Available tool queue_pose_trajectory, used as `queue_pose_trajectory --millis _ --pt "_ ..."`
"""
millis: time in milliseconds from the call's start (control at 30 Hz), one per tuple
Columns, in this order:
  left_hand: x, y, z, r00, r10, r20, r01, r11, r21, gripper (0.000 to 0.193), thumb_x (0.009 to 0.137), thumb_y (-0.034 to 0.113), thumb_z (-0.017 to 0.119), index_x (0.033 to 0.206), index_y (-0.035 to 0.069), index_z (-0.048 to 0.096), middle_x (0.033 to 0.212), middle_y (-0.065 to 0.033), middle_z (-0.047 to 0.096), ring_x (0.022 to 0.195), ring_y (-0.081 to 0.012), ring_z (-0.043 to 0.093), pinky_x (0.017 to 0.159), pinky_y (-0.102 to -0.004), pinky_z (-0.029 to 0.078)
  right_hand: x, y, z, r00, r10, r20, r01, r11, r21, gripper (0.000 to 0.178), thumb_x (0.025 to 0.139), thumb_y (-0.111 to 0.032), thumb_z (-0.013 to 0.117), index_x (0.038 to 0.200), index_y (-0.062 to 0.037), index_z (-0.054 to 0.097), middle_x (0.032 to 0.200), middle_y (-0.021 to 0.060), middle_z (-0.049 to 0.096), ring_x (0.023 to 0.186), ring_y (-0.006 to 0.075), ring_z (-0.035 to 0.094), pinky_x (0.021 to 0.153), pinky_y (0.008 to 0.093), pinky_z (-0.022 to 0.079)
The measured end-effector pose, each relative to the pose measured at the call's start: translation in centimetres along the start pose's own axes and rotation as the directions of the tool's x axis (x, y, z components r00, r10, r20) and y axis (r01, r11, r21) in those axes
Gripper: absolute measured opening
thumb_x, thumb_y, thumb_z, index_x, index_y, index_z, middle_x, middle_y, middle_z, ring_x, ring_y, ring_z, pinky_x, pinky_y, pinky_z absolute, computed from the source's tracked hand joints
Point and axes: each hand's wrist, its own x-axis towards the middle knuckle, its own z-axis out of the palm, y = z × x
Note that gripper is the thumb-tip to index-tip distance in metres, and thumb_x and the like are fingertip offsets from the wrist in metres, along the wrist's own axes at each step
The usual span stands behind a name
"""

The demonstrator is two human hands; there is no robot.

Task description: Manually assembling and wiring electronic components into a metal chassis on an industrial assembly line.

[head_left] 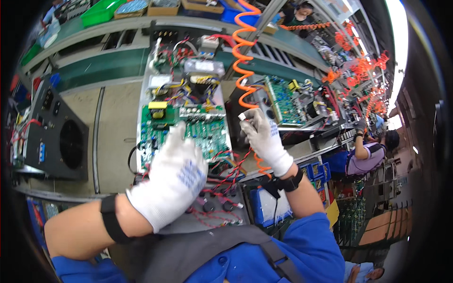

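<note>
My left hand (177, 172), in a white glove, is over the near part of a green circuit board (210, 137). Its fingers stretch toward the board's middle, close to a yellow-topped transformer (157, 109); whether they touch the board I cannot tell. The board sits in an uncovered metal chassis with wires and silver parts behind it. Right of the chassis, my right hand (265, 139), also gloved, is raised with its fingertips pinched on a small white plug connector (242, 116). Red and black twisted wires (243, 165) run below that hand.
A coiled orange hose (243, 61) hangs just behind my right hand. Another opened chassis (292, 101) stands at the right, and a black unit with a fan (71, 141) at the left. Blue parts bins (316, 172) are near my right forearm. A co-worker (365, 158) works further right.
</note>
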Motion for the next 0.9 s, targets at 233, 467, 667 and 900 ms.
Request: queue_pose_trajectory --millis 233,467,667,900 --pt "-3.6 -6.5 -1.3 0.991 -0.112 -0.068 0.027 0.686 -0.728 0.012 0.075 0.01 0.068 0.084 0.002 0.067 0.075 -0.0123 0.064 0.077 -0.0297 0.065 0.088 -0.0424 0.048 2.5 0.2 0.7 0.917 0.082 0.391 0.107 0.893 -0.437 0.032 0.092 -0.032 0.053 0.091 -0.0033 0.067 0.086 0.0199 0.068 0.086 0.0373 0.066 0.076 0.0447 0.051" --pt "-2.7 -7.4 -0.7 0.945 0.041 0.325 0.326 -0.221 -0.919 0.023 0.088 0.001 0.063 0.11 -0.005 0.066 0.093 -0.003 0.067 0.082 -0.0068 0.059 0.074 -0.0229 0.049 5.1 1.0 1.3 0.852 0.211 0.479 0.013 0.906 -0.422 0.038 0.088 -0.035 0.054 0.081 -0.0006 0.069 0.076 0.0213 0.066 0.08 0.0372 0.067 0.075 0.043 0.051" --pt "-1.9 -7.3 0.0 0.934 -0.079 0.347 0.303 -0.335 -0.892 0.025 0.089 -0.004 0.059 0.114 -0.006 0.061 0.089 -0.0006 0.06 0.085 -0.0055 0.058 0.079 -0.0218 0.048 5.3 0.6 1.9 0.876 0.209 0.434 0.025 0.881 -0.473 0.037 0.087 -0.032 0.056 0.075 0.0007 0.067 0.063 0.011 0.064 0.061 0.0233 0.065 0.062 0.0364 0.05" --pt "-0.6 -7.9 0.2 0.936 -0.161 0.314 0.298 -0.114 -0.948 0.019 0.085 0.003 0.065 0.104 -0.003 0.067 0.094 -0.0032 0.064 0.085 -0.0086 0.06 0.079 -0.0234 0.048 5.4 1.3 2.6 0.89 0.162 0.426 0.049 0.896 -0.442 0.034 0.087 -0.031 0.06 0.071 -0.0009 0.064 0.059 0.0114 0.062 0.058 0.024 0.065 0.059 0.038 0.049"
